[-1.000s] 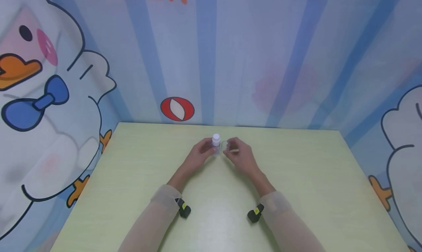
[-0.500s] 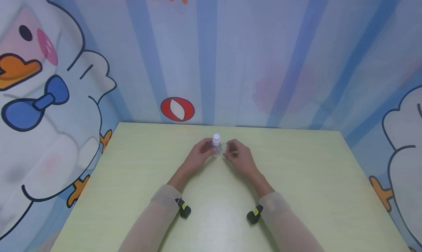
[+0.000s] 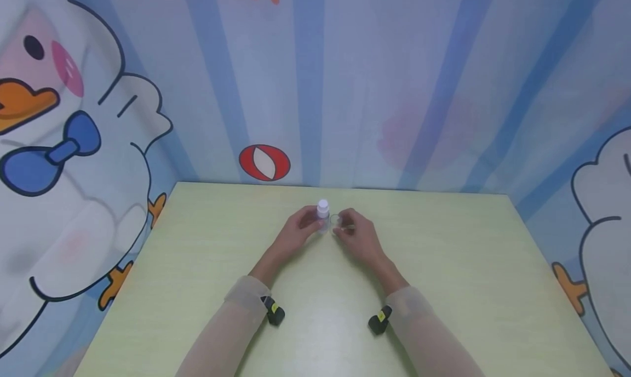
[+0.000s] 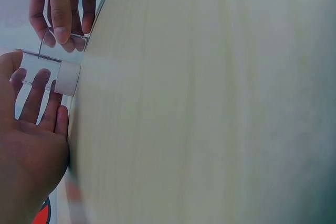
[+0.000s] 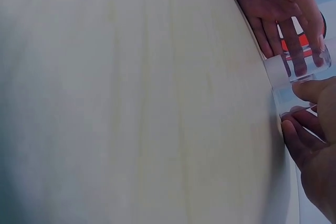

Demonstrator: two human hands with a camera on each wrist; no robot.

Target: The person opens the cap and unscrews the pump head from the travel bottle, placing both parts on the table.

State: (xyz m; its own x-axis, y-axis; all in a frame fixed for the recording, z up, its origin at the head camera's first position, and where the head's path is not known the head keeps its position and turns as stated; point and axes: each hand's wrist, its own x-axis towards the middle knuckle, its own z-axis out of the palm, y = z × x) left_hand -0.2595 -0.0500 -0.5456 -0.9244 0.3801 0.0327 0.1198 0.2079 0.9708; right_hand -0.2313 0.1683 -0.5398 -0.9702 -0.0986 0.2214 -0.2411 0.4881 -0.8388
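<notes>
Near the back of the table, my left hand point(image 3: 297, 230) grips a small clear bottle point(image 3: 322, 208) with a white cap, which stands upright. In the left wrist view the bottle's white cap point(image 4: 67, 77) is on one end and its see-through body lies between thumb and fingers. Just to the right, my right hand point(image 3: 361, 234) pinches a clear, round-rimmed cup-like piece point(image 3: 336, 220). Its open rim faces the bottle, close beside it. The right wrist view shows this clear piece point(image 5: 287, 98) partly behind the thumb.
Both forearms rest over the light wooden table point(image 3: 325, 322), each with a black wrist camera point(image 3: 378, 321) strapped on. A printed fabric backdrop point(image 3: 355, 92) with ducks and blue stripes rises behind the table's back edge and at both sides.
The right hand has turned slightly, so more of the clear piece's round rim shows toward the bottle. My left hand and the bottle stay nearly where they were.
</notes>
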